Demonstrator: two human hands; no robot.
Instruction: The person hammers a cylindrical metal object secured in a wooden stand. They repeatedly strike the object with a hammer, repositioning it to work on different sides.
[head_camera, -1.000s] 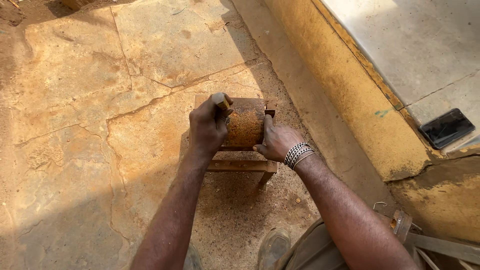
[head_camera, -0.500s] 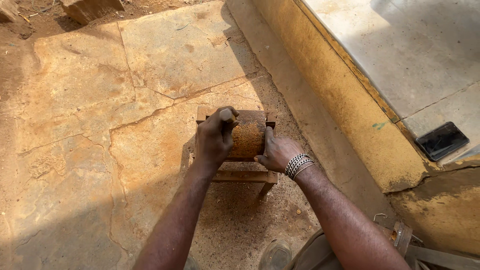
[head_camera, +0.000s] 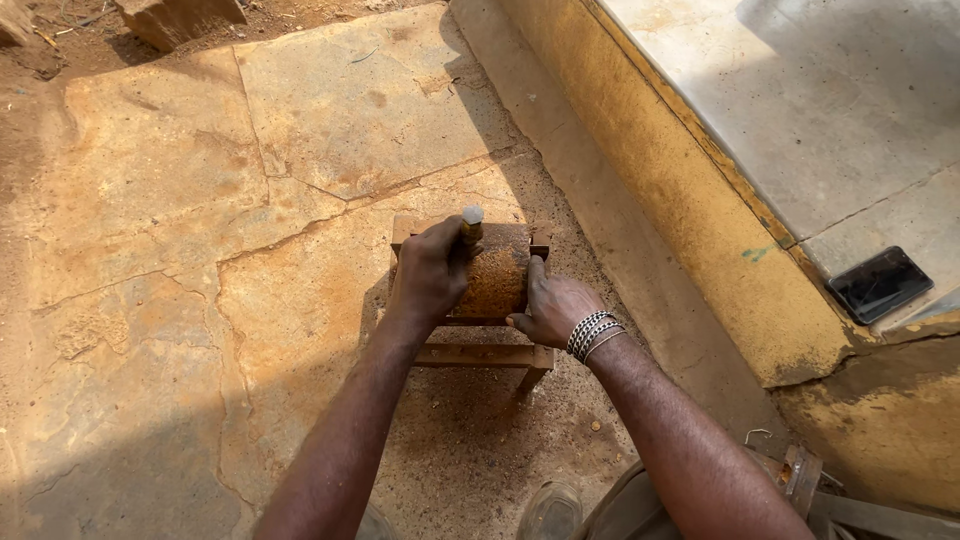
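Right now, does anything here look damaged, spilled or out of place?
Yes. The stone paving is cracked into several slabs, brown crumbs lie scattered on the ground under the wooden stand, and a dark phone-like slab lies askew near the ledge's edge.

A dark phone (head_camera: 880, 284) lies on the raised yellow-edged ledge (head_camera: 690, 190) beside cracked stone paving (head_camera: 200, 230).
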